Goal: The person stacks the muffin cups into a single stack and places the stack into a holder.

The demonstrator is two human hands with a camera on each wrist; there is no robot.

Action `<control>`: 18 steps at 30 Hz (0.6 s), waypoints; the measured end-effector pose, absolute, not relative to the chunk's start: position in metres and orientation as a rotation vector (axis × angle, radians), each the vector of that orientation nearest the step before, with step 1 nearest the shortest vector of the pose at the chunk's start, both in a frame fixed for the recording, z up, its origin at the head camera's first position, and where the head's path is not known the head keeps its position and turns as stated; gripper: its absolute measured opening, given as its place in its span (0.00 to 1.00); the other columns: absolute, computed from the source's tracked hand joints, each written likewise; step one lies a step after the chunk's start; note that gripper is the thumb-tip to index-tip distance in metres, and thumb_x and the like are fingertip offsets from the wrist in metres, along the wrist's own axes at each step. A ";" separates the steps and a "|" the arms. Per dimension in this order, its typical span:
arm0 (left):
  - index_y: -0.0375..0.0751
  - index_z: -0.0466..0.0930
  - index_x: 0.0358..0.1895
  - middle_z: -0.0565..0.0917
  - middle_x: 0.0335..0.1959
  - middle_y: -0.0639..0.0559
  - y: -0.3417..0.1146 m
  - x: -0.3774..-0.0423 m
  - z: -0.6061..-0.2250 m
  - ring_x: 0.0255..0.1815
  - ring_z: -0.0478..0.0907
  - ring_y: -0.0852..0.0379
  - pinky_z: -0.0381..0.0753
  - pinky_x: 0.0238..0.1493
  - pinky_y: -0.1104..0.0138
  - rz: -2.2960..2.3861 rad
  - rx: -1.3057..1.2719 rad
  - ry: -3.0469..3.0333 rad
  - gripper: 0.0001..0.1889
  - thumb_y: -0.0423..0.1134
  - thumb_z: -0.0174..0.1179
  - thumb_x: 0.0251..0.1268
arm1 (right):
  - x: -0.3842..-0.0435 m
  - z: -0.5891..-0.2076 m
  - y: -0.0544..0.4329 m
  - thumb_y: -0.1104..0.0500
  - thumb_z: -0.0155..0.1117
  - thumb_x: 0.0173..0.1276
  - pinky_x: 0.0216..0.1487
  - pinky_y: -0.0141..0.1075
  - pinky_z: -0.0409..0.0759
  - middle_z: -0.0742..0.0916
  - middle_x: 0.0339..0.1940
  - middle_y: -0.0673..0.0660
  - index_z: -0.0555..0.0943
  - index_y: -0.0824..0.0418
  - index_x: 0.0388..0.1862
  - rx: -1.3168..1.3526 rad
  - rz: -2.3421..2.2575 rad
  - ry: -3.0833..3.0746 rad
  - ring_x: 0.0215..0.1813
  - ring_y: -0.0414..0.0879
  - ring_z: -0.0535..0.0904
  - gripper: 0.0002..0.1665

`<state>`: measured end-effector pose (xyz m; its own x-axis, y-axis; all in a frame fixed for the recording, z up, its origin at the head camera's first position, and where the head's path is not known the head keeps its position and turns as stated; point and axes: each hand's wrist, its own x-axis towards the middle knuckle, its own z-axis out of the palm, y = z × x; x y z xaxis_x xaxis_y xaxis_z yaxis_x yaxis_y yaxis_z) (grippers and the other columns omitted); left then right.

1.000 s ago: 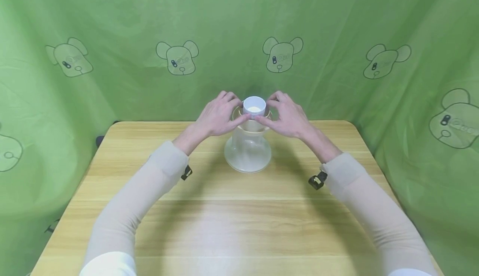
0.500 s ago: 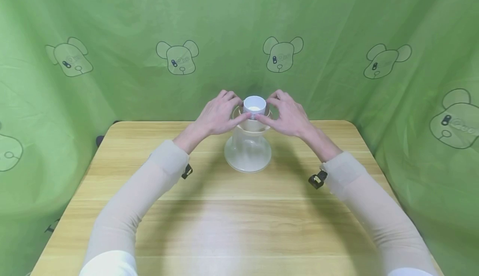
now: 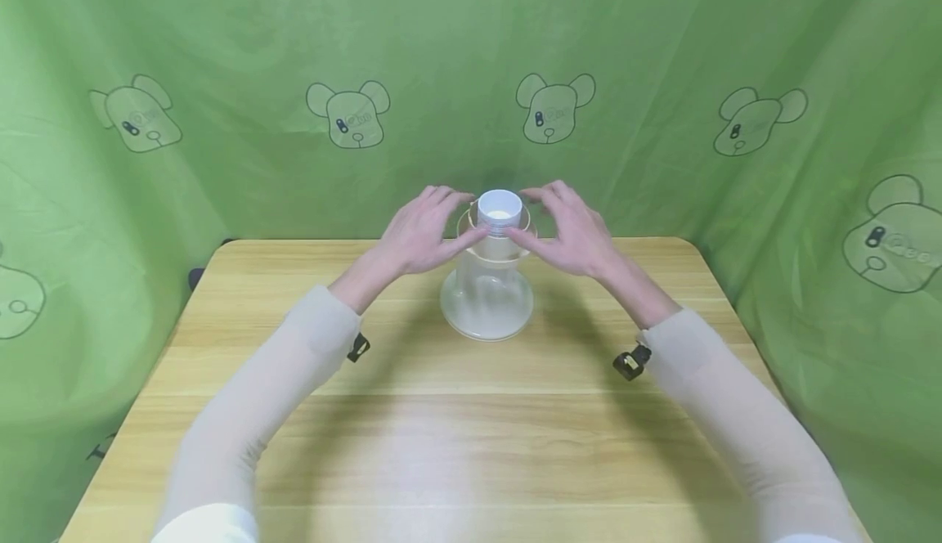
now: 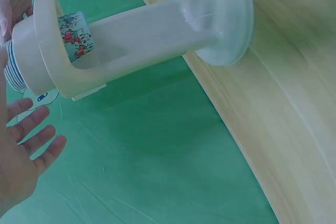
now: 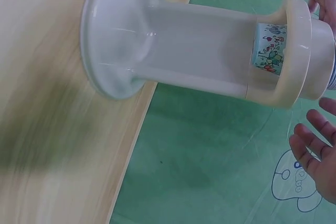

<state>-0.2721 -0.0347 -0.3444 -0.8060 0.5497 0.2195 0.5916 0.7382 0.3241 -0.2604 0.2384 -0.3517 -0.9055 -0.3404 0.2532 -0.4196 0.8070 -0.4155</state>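
A white cup dispenser [image 3: 487, 306] with a wide bell-shaped foot stands upright at the far side of the table. A stack of paper cups [image 3: 500, 208] sits in its top ring, mouths up, rims showing above it. Below the ring, in both wrist views, the lowest cup [image 4: 76, 36] shows a floral print. My left hand [image 3: 423, 232] and right hand [image 3: 572, 234] flank the stack, thumbs at its near side and fingers extended toward its far side. In the right wrist view, the right hand's fingers [image 5: 310, 142] are spread, apart from the dispenser.
The wooden table [image 3: 471, 437] stretches out in front of the dispenser. Close behind it and on both sides hangs a green curtain [image 3: 456, 28] printed with bear heads. Black wrist cameras [image 3: 630, 361] stick out below the sleeves.
Both hands have loosened, their curled fingers straightening and spreading away from the cup stack. The forearms have drawn back slightly and outward. The dispenser stays in place.
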 end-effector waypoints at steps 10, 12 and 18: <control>0.42 0.53 0.85 0.59 0.86 0.42 -0.069 -0.245 -0.362 0.88 0.52 0.39 0.54 0.87 0.43 -0.581 -0.889 -2.877 0.52 0.73 0.54 0.70 | -0.235 -0.358 0.255 0.32 0.66 0.68 0.70 0.73 0.72 0.70 0.81 0.67 0.60 0.56 0.85 0.611 0.613 -2.794 0.79 0.66 0.68 0.55; 0.43 0.51 0.86 0.56 0.87 0.42 -0.074 -0.238 -0.366 0.89 0.49 0.39 0.51 0.88 0.43 -0.584 -0.886 -2.877 0.53 0.74 0.54 0.69 | -0.228 -0.360 0.256 0.31 0.66 0.68 0.72 0.73 0.70 0.68 0.83 0.67 0.59 0.56 0.85 0.612 0.581 -2.793 0.80 0.66 0.66 0.56; 0.41 0.48 0.86 0.52 0.88 0.41 -0.088 -0.218 -0.380 0.90 0.45 0.37 0.48 0.88 0.40 -0.522 -0.884 -2.863 0.57 0.75 0.55 0.66 | -0.209 -0.366 0.259 0.26 0.67 0.64 0.76 0.74 0.65 0.62 0.87 0.66 0.54 0.59 0.87 0.608 0.482 -2.822 0.84 0.68 0.61 0.65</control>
